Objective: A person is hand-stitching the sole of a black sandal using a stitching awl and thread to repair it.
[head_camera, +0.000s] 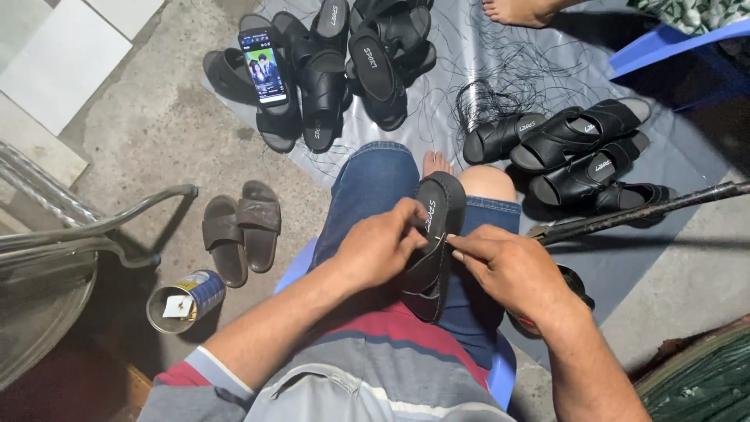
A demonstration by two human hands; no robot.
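Black moulded slide sandal [432, 250] on blue denim shorts [375, 187]; shirt [391, 367] striped grey, red, navy. Brown rubber slipper pair [241, 228] on grey concrete floor [156, 133]. Silver-grey plastic sheet [469, 70] under black sandal heaps [344, 62]. Blue plastic stool [672, 43]. Blue-and-gold tin can [187, 299]
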